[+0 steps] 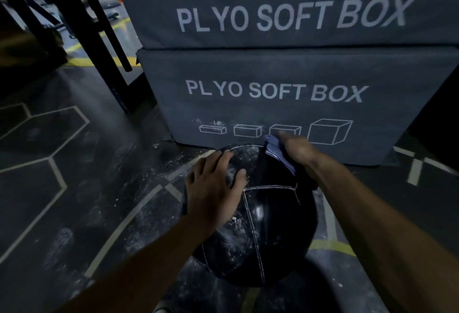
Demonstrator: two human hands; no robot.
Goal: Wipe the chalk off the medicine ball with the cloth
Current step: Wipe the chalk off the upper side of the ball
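There, the left hand (213,186) lay flat on the upper left of the black medicine ball (250,216), its fingers (224,157) spread and straight, while the right hand (296,150) clutched a bluish cloth (275,155) against the ball's far top edge, fingers curled round it. White chalk smears (229,239) showed on the ball's leather. The ball sat on the dark, chalk-dusted floor (74,188), just before two stacked grey plyo soft boxes (273,69).

The medicine ball (258,225) is set on the floor (74,163). Behind the ball, two plyo boxes (273,94) are stacked. The left hand (213,186) is laid on the ball's left; the cloth (278,156) is held at its far right by the right hand (298,148).
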